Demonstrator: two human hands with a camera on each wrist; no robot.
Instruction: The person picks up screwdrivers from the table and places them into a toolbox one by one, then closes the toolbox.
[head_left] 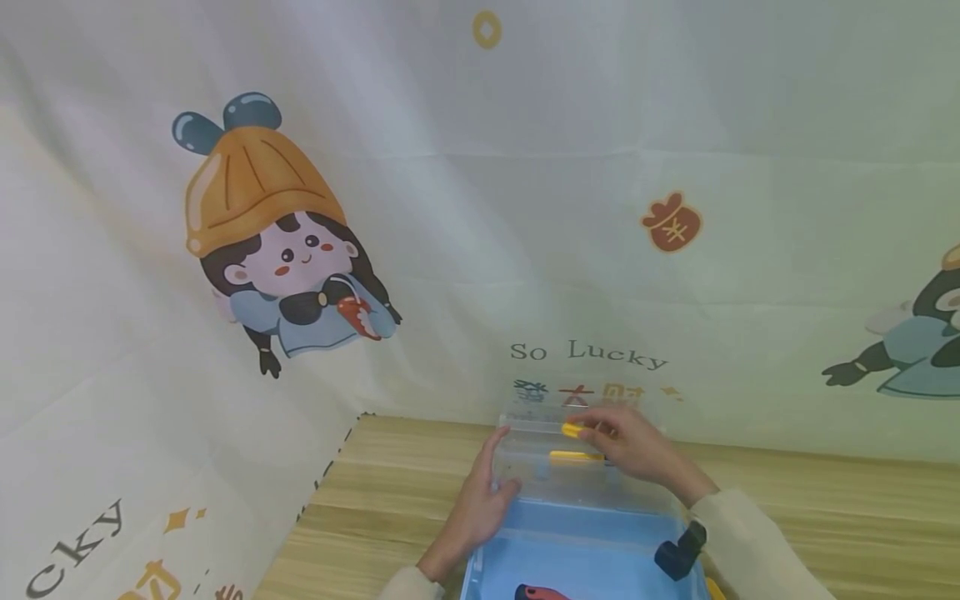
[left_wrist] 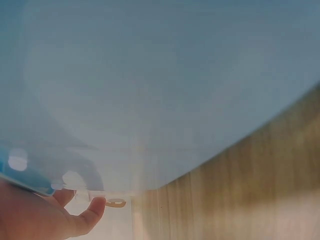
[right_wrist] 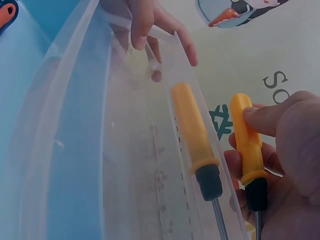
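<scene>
My right hand (head_left: pixel 630 446) holds a screwdriver (right_wrist: pixel 247 140) by its yellow handle, with thumb and fingers around it; a black collar and metal shaft run below. A second yellow screwdriver (right_wrist: pixel 192 130) lies in a narrow compartment of the clear plastic lid (head_left: pixel 525 467), right beside the first. At the lid's left end my left hand (head_left: pixel 480 500) grips its edge, thumb on the near side. The lid stands raised at the back of a blue toolbox (head_left: pixel 585 554). In the left wrist view the left hand (left_wrist: pixel 65 217) is low in the corner, behind blurred plastic.
A red-and-black handled tool (head_left: pixel 542 592) lies inside the blue box. The wooden tabletop (head_left: pixel 390 492) extends to both sides. Behind it hangs a pale printed cloth (head_left: pixel 450 250). A black wrist mount (head_left: pixel 678 554) sits by the right sleeve, over the box's right side.
</scene>
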